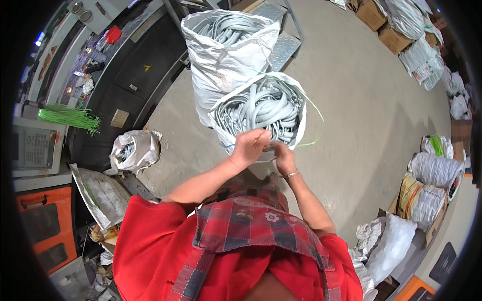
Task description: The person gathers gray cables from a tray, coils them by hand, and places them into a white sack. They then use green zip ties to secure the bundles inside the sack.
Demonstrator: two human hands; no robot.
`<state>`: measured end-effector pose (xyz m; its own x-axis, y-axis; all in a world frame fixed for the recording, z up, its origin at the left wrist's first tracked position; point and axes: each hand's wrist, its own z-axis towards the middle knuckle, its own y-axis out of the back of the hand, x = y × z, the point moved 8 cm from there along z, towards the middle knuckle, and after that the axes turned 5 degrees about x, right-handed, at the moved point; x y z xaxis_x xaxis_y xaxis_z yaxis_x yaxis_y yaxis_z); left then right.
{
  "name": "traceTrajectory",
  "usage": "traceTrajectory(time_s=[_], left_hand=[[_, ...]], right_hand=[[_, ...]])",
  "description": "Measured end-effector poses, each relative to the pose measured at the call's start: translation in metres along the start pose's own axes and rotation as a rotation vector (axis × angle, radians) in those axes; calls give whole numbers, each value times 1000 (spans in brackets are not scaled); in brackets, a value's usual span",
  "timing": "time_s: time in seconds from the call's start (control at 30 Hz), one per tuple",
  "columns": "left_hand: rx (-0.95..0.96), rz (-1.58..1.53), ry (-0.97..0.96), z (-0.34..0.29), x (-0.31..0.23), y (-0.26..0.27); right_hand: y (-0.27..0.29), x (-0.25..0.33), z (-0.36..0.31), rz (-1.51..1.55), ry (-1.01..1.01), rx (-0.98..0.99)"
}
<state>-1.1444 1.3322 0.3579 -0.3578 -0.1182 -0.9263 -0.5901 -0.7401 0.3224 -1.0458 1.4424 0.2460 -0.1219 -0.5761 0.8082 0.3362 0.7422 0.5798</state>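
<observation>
A white woven sack, filled with coiled pale grey rubbery strips, stands upright in front of me. My left hand is closed at the sack's near rim, fingers curled together. Close beside it, my right hand is also closed, fingertips pinched near the left ones. What lies between the fingers is too small to make out. A thin green tie loops out from the sack's right side. Touching it behind is a taller white sack with similar grey strips showing at its top.
Metal steps stand behind the sacks. On the left are a dark machine, a bunch of green ties and a small white bag. Cardboard boxes and wrapped bundles line the right side.
</observation>
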Motion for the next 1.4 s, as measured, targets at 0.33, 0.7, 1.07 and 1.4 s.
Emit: traceTrajectory(time_s=[0.33, 0.7, 1.07, 1.4], left_hand=[[420, -344, -78, -13, 15, -66], [42, -418, 73, -9, -11, 6], [165, 67, -374, 47, -6, 20], [362, 634, -420, 34, 90, -72]], right_hand=[[71, 84, 44, 584, -156, -356], [76, 152, 41, 154, 70, -110], [105, 132, 21, 288, -214, -12], [196, 201, 4, 417, -457, -136]])
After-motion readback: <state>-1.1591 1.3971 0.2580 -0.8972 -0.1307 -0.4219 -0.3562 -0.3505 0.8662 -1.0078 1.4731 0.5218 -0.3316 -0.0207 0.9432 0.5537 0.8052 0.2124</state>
